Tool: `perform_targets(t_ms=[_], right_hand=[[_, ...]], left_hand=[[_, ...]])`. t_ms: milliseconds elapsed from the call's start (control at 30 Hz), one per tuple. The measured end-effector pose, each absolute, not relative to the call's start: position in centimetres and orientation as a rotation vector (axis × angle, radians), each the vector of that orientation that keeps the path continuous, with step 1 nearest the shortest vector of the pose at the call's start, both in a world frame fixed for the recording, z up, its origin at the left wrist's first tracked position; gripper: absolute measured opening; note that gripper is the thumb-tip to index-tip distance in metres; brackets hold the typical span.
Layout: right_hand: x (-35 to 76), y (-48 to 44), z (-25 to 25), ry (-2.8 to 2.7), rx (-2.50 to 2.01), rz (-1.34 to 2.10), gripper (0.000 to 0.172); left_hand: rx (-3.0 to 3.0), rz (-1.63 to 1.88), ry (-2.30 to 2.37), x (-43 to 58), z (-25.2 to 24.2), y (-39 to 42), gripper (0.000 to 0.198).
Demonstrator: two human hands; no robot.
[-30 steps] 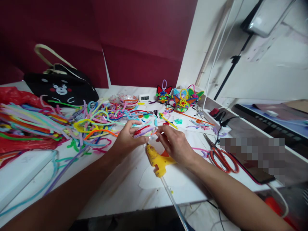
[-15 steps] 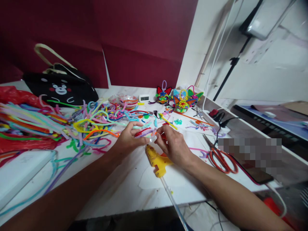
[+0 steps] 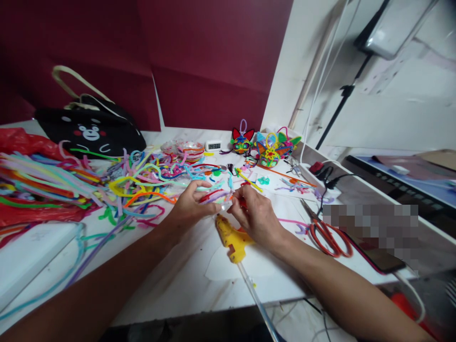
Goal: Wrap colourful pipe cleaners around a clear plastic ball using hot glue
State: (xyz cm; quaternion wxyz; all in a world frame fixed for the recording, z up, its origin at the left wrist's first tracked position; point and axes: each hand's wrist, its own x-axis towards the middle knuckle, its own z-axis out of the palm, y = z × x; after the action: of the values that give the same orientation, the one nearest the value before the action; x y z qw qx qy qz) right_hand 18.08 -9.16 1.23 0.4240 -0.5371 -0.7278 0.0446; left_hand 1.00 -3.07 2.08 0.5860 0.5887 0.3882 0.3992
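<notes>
My left hand (image 3: 190,204) is curled around a small craft piece (image 3: 214,195) made of red and purple pipe cleaners, held just above the white table (image 3: 178,280). Close beside it, my right hand (image 3: 254,213) pinches the right end of the same piece with fingers pressed together. A yellow glue gun (image 3: 231,237) lies on the table directly under both hands, its clear glue stick pointing toward me.
A heap of coloured pipe cleaners (image 3: 81,183) covers the left of the table. Red-handled scissors (image 3: 326,235) lie to the right. Finished colourful cat-face figures (image 3: 265,147) stand at the back, near a black bear bag (image 3: 89,133) and a power strip (image 3: 320,173).
My right hand has closed in from open fingers to a pinch on the piece and shifted slightly left. My left hand has barely moved.
</notes>
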Motion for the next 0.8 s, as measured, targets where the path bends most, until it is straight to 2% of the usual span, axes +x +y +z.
perform_targets(t_ms=[233,433,533,800], right_hand=[[19.2,-8.8,1.8,-1.836,-1.107,0.208,0.009],[19.3,-8.7,2.3,-1.502,-1.091,0.844,0.027],[19.3,-8.5,2.3,-1.417,-1.093,0.984,0.034],[19.5,-8.4,2.2,-1.408,-1.131,1.082,0.021]], left_hand=[[1.746,1.128,0.964,0.0,1.3,-1.9,0.081],[1.988,1.188,0.988,-0.3,1.2,-2.0,0.085],[2.068,1.187,0.974,-0.3,1.3,-2.3,0.083],[2.173,1.185,1.024,-0.3,1.2,-2.3,0.084]])
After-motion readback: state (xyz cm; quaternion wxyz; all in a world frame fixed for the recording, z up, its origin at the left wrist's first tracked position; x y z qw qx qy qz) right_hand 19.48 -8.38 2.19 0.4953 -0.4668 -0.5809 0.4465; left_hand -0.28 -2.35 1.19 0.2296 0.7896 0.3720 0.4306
